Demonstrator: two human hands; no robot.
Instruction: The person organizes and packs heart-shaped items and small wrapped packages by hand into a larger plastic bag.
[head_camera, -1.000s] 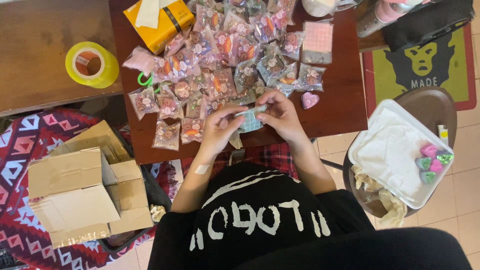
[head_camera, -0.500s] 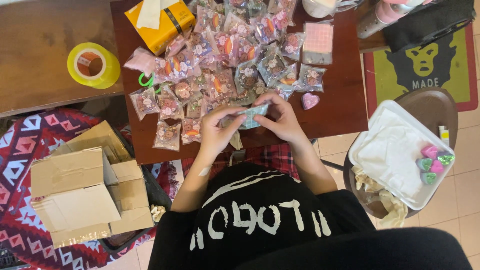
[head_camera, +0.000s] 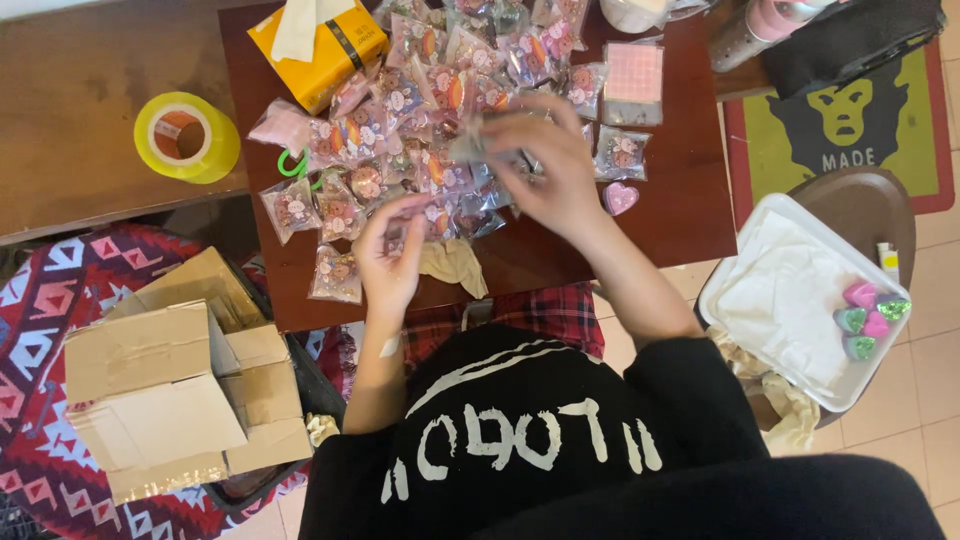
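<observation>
Head view shows the right hand (head_camera: 555, 170) over a heap of small clear packets (head_camera: 440, 90) on the dark red table (head_camera: 690, 200), its fingers pinched on one blurred packet (head_camera: 475, 145) lifted just above the heap. Left hand (head_camera: 390, 255) is nearer the table's front edge, fingers loosely curled and holding nothing that can be made out, beside a beige cloth (head_camera: 455, 265). A pink heart (head_camera: 620, 197) lies just right of the heap.
</observation>
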